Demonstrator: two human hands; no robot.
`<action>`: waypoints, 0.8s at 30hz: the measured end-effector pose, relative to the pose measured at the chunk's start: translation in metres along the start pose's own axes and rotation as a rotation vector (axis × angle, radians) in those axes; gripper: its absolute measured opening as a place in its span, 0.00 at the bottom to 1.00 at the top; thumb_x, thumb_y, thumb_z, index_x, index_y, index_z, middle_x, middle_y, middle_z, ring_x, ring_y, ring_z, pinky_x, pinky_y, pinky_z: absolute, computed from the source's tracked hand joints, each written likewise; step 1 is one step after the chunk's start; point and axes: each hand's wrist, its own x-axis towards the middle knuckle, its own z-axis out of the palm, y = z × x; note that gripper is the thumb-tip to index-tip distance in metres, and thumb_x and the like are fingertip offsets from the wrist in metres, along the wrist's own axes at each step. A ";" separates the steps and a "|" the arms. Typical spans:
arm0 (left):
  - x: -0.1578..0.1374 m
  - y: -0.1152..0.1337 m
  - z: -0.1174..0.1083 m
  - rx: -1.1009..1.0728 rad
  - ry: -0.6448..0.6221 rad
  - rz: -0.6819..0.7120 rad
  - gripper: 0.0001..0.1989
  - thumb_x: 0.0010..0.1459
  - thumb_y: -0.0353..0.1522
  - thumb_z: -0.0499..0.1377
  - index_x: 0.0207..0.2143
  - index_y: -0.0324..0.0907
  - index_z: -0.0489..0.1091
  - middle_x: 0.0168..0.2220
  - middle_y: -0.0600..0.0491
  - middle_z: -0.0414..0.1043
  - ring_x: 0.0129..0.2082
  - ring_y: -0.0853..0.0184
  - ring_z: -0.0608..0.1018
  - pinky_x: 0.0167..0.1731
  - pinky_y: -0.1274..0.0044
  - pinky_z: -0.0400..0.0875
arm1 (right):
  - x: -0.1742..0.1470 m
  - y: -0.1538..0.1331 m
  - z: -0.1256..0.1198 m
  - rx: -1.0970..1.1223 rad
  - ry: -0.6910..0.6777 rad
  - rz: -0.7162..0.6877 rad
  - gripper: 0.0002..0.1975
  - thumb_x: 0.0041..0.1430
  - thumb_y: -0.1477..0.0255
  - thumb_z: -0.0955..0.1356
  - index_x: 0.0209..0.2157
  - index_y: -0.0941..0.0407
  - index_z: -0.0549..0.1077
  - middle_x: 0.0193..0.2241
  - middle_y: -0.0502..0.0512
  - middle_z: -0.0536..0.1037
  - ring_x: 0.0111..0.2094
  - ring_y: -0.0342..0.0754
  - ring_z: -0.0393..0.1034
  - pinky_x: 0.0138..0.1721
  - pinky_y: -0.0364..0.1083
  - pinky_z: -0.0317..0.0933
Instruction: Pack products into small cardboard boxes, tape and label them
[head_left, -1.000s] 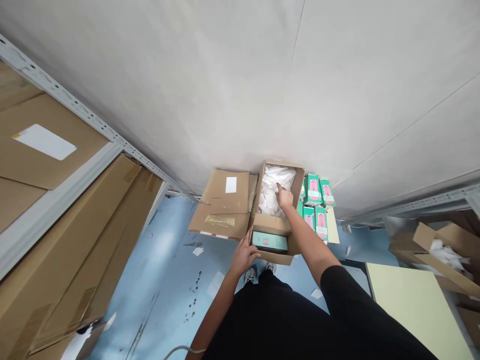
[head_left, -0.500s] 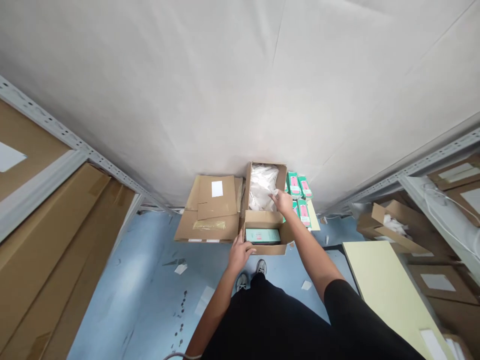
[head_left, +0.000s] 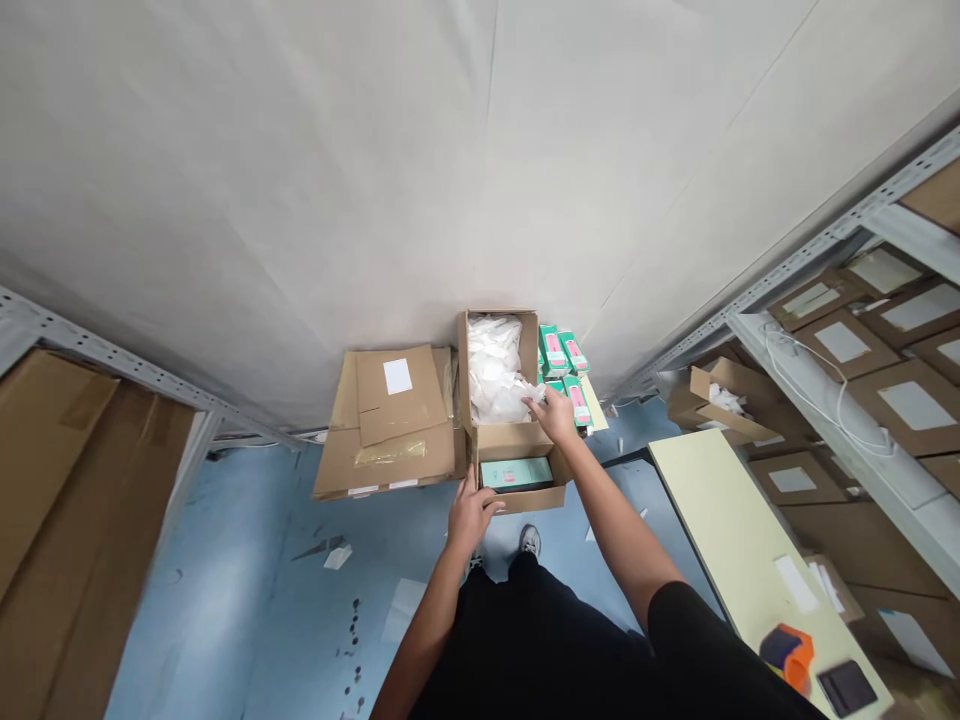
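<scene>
My left hand [head_left: 469, 515] grips the near left corner of a small open cardboard box [head_left: 525, 503], fingers along its side and thumb at the front. Inside that box lies a teal carton [head_left: 516, 473] with small pink print. Behind it stands a taller open cardboard box [head_left: 529, 350] full of crumpled white packing paper [head_left: 493, 365]. At this box's near right corner, my right hand [head_left: 553, 412] pinches a piece of the white paper between thumb and fingers. Several green-and-pink cartons [head_left: 553, 350] stand just to the right, partly covered by my right hand and forearm.
Flattened cardboard [head_left: 401, 400] lies stacked on the left. A pale yellow table [head_left: 720, 490] on the right bears an orange-and-dark tape dispenser [head_left: 787, 655] and a flat black device [head_left: 846, 688]. Shelves with boxes [head_left: 844, 340] line both sides. Paper scraps [head_left: 337, 556] litter the blue floor.
The view has turned to the right, bringing more of the yellow table and right shelves in. My right hand still pinches white paper by the taller box; my left hand stays on the small box.
</scene>
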 end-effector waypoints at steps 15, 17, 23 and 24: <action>0.007 0.053 0.027 0.039 0.020 0.119 0.04 0.60 0.34 0.67 0.31 0.46 0.80 0.74 0.51 0.57 0.66 0.48 0.68 0.61 0.60 0.71 | -0.130 0.042 -0.086 0.094 -0.250 -0.003 0.17 0.62 0.75 0.70 0.52 0.51 0.79 0.44 0.57 0.80 0.46 0.54 0.75 0.46 0.47 0.67; 0.010 0.073 0.041 0.047 -0.001 0.154 0.03 0.60 0.34 0.67 0.32 0.46 0.80 0.73 0.51 0.58 0.65 0.49 0.69 0.60 0.59 0.71 | -0.152 0.055 -0.090 0.101 -0.377 0.063 0.24 0.61 0.72 0.73 0.59 0.51 0.76 0.49 0.59 0.80 0.51 0.57 0.75 0.51 0.49 0.68; 0.009 0.135 0.091 0.086 -0.080 0.285 0.04 0.60 0.34 0.67 0.31 0.45 0.80 0.74 0.48 0.55 0.66 0.47 0.69 0.60 0.59 0.71 | -0.217 0.105 -0.113 0.219 -0.362 0.199 0.43 0.58 0.63 0.77 0.72 0.48 0.61 0.69 0.64 0.65 0.69 0.65 0.59 0.66 0.62 0.60; 0.008 0.146 0.099 0.092 -0.093 0.298 0.04 0.60 0.34 0.67 0.32 0.45 0.80 0.74 0.47 0.55 0.67 0.47 0.68 0.60 0.58 0.71 | -0.228 0.115 -0.120 0.223 -0.331 0.224 0.44 0.58 0.63 0.77 0.72 0.48 0.60 0.71 0.64 0.62 0.71 0.65 0.57 0.67 0.64 0.59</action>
